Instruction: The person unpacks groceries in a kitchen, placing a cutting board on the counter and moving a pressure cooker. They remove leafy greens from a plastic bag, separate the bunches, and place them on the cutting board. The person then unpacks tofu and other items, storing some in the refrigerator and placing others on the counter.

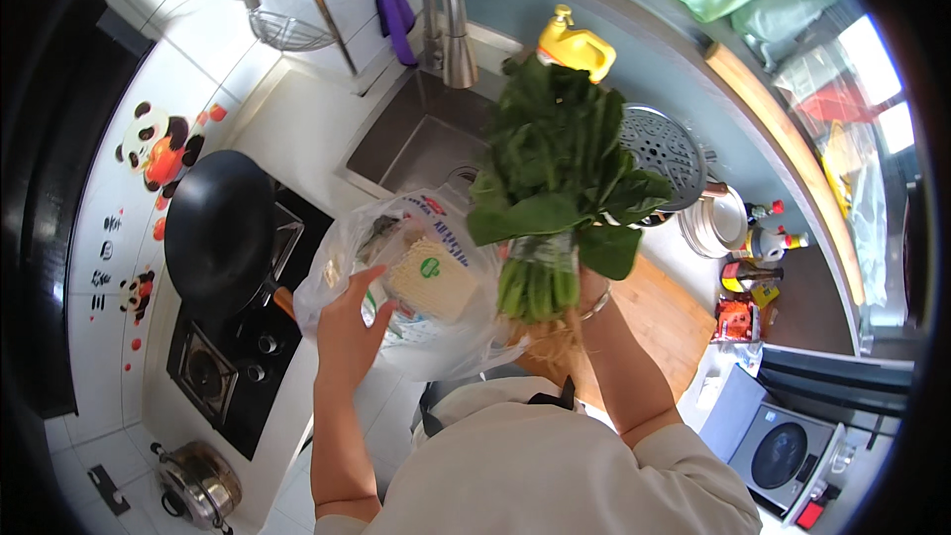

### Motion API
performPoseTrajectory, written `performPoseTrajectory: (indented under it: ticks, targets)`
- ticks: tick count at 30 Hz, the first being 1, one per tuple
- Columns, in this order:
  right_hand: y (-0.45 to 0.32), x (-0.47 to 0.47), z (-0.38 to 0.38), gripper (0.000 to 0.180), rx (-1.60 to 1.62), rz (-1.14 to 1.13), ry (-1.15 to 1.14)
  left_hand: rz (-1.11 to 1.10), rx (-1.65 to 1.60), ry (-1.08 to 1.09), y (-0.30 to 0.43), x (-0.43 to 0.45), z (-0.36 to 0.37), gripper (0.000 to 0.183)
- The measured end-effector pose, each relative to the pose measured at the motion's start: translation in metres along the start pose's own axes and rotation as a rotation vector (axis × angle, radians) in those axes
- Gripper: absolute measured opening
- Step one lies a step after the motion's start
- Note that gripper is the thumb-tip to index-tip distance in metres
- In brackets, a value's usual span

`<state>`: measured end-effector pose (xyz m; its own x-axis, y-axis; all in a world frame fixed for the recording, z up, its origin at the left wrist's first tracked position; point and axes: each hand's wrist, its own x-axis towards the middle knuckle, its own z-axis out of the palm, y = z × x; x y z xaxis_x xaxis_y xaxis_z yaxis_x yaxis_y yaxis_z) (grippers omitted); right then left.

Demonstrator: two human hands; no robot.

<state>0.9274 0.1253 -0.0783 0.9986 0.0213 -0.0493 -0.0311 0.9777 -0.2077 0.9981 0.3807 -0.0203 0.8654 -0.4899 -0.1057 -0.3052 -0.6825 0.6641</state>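
Observation:
A bunch of leafy greens that looks like spinach (553,156), roots on and stems wrapped in a clear band, is in my right hand (593,291). Its leaves and stems hide most of that hand's fingers. To its left, a thin white plastic bag (461,357) with blue print gapes towards me. Inside it lies a pale package with a textured surface (431,275) and a green mark, among other wrapped items. My left hand (349,327) touches the bag's left side, thumb and forefinger apart; the bag film obscures its other fingers, so its grip is unclear.
Beyond the bag is a steel sink (416,145) with a faucet (457,52). A black wok (219,234) sits on the gas hob (223,371) at left, its handle pointing towards the bag. On the right are a wooden cutting board (661,319), stacked bowls (717,223) and bottles (765,244).

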Motion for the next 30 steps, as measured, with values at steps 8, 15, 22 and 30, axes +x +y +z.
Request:
performPoseTrajectory:
  ticks: [8,15,22,30]
  targets:
    - [0.008,-0.035,0.011,0.046,-0.192,0.042,0.227,0.348,-0.429,0.032,0.063,0.003,0.022,0.022]
    - [-0.002,-0.068,0.032,0.053,-0.467,-0.128,0.323,0.088,-0.926,-0.282,0.066,0.013,0.077,0.021]
    - [0.001,-0.129,0.049,0.073,-1.133,-0.409,0.655,0.015,-1.065,-0.714,0.079,-0.002,0.127,0.028]
    - [0.013,-0.194,0.063,0.087,-1.7,-0.677,0.959,-0.23,-1.196,-0.955,0.094,-0.038,0.181,0.051]
